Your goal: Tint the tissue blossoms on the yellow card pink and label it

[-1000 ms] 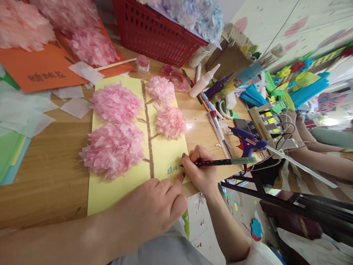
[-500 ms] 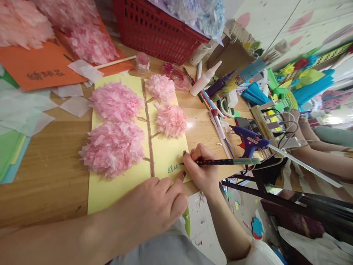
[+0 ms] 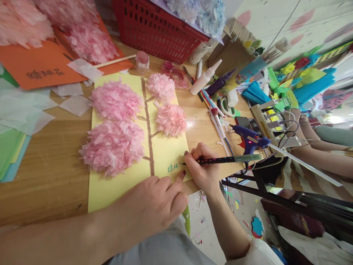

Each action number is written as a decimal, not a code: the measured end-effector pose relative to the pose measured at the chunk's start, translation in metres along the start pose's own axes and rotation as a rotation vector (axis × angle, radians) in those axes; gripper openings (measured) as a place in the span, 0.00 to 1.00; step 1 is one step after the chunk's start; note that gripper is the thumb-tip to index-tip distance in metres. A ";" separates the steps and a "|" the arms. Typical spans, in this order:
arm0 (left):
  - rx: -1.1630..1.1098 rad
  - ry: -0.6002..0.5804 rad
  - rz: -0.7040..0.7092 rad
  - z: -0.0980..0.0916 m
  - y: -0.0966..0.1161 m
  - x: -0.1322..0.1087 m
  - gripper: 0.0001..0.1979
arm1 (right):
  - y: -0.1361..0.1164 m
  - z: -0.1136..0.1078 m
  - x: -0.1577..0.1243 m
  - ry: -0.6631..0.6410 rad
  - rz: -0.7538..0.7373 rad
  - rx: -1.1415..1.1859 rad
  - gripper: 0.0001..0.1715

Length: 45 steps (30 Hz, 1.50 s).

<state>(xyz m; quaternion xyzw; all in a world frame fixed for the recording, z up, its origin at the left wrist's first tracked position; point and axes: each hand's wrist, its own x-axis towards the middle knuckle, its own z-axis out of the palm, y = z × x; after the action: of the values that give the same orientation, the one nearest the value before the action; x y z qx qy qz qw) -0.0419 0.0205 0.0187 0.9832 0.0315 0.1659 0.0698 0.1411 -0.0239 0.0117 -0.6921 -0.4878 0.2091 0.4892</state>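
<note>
A yellow sheet [image 3: 168, 151] lies on the wooden table, bearing a brown drawn stem [image 3: 149, 132] and several pink paper flower balls [image 3: 114, 147]. My right hand [image 3: 203, 167] holds a dark patterned pen [image 3: 217, 161] with a green end. The pen's tip is on the sheet, just right of small green written characters [image 3: 173, 168]. My left hand [image 3: 162, 200] rests on the sheet's near edge, holding nothing, its fingers partly bent and one fingertip close to the writing.
A red basket [image 3: 160, 33] stands at the back. On the right are a blue glue gun [image 3: 249, 140], white glue bottle [image 3: 205, 78], pens and a power strip [image 3: 264, 121]. Orange card [image 3: 33, 70] lies left. Another person's arms [image 3: 317, 156] show at far right.
The pen and my right hand have shifted very slightly at the end of the green writing, where a small new stroke shows. My left hand stays put.
</note>
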 end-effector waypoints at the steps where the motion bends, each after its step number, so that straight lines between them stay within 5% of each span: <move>1: 0.003 0.005 0.002 0.000 0.000 0.000 0.10 | 0.000 0.000 0.000 0.004 0.003 0.010 0.23; 45: -0.009 0.017 0.032 -0.001 -0.003 -0.002 0.11 | 0.000 -0.002 0.000 -0.074 0.013 0.041 0.22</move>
<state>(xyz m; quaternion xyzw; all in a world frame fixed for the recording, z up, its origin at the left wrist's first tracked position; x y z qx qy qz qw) -0.0443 0.0231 0.0186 0.9818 0.0155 0.1754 0.0713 0.1429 -0.0255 0.0124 -0.6769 -0.4967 0.2474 0.4836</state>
